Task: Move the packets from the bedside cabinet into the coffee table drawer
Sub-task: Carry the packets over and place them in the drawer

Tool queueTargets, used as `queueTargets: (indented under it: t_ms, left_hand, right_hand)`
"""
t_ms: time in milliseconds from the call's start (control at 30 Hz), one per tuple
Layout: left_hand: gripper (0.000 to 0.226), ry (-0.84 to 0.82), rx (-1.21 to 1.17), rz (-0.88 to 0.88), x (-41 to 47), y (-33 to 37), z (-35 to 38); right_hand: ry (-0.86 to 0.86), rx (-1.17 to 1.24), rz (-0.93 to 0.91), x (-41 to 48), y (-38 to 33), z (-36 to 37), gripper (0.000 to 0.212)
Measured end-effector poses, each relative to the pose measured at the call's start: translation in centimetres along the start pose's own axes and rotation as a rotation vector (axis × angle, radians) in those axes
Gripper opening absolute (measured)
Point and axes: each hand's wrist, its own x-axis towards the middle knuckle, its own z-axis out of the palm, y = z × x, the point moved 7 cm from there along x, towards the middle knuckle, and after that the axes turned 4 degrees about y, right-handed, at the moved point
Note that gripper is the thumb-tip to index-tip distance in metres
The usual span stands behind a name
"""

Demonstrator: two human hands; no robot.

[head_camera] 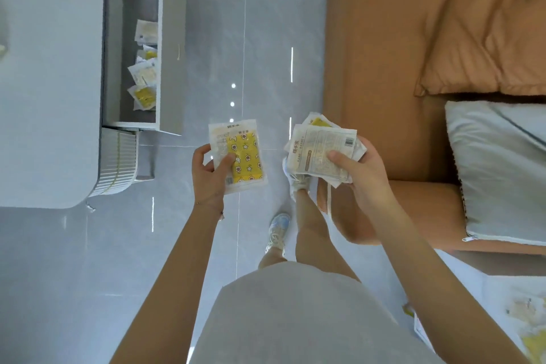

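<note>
1. Fingers (203, 154) of the left hand (208, 177) are curled round the left edge of a single packet (245, 156), with the thumb pressed on its face; a yellow star-patterned insert is seen through the clear wrapper.
2. This single packet is held in the air to the lower right of the open coffee table drawer (160, 68), apart from it, above the grey floor (260, 38).
3. A stack of packets (322, 151) is gripped by the right hand (363, 177), thumb on top and fingers beneath; it is held farther right of the drawer than the single packet.
4. Several loose packets (143, 80) are seen lying inside the drawer, mostly at its near end.
5. An orange bed (384, 53) and a grey pillow (496, 168) are noted well right of the drawer.
6. More packets (529, 343) are seen on a white surface (502, 284) far to the lower right of the drawer.
</note>
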Motion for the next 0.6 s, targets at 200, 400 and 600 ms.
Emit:
queueTargets:
  t_ms: [200,400,600]
  left_hand:
    - [0.033,0.090,-0.077,-0.030,3.9,4.0,1.4]
    - [0.027,0.208,-0.206,-0.083,8.0,8.9,3.0]
    - [0.033,0.294,-0.264,-0.110,13.1,12.8,2.0]
  right_hand:
    - [-0.121,-0.130,0.029,6.6,-5.5,5.6,0.039]
    - [-0.215,-0.314,-0.015,12.7,-12.1,11.3,0.040]
    - [-0.281,-0.421,-0.035,18.8,-17.0,18.0,0.048]
